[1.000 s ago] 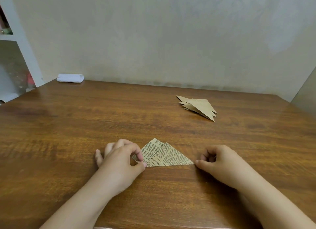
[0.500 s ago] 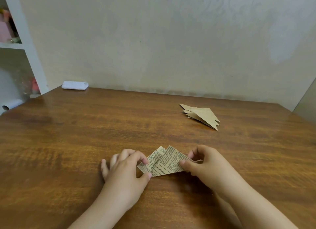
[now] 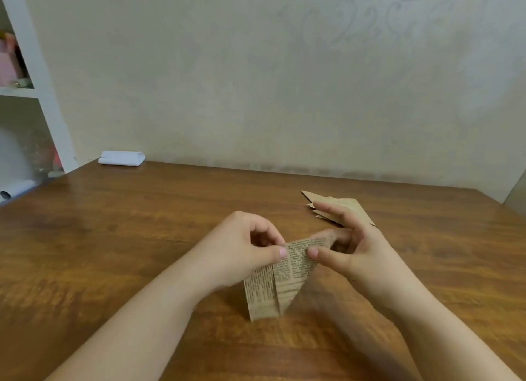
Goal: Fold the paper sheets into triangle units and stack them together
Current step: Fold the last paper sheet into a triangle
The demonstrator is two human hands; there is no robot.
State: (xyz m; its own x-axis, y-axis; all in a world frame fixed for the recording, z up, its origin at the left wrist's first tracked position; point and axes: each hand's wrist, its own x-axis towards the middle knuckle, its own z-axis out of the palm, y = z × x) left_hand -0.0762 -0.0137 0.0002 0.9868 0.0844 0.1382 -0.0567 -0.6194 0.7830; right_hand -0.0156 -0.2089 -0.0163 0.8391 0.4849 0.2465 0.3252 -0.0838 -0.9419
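Note:
A folded newsprint paper (image 3: 280, 278) is held up off the wooden table (image 3: 113, 238), its point hanging toward me. My left hand (image 3: 242, 252) pinches its top edge on the left with thumb and forefinger. My right hand (image 3: 350, 249) pinches the top edge on the right with the thumb in front, the other fingers spread behind. A stack of folded brown triangle units (image 3: 353, 205) lies on the table just beyond my right hand, partly hidden by its fingers.
A folded white cloth (image 3: 121, 158) lies at the table's far left corner against the wall. A white shelf unit (image 3: 31, 90) stands left of the table, with a paper roll (image 3: 14, 190) below it.
The newsprint triangle lay flat on the table under both hands; both hands have lifted it and turned it so its point hangs down. The view has tilted upward.

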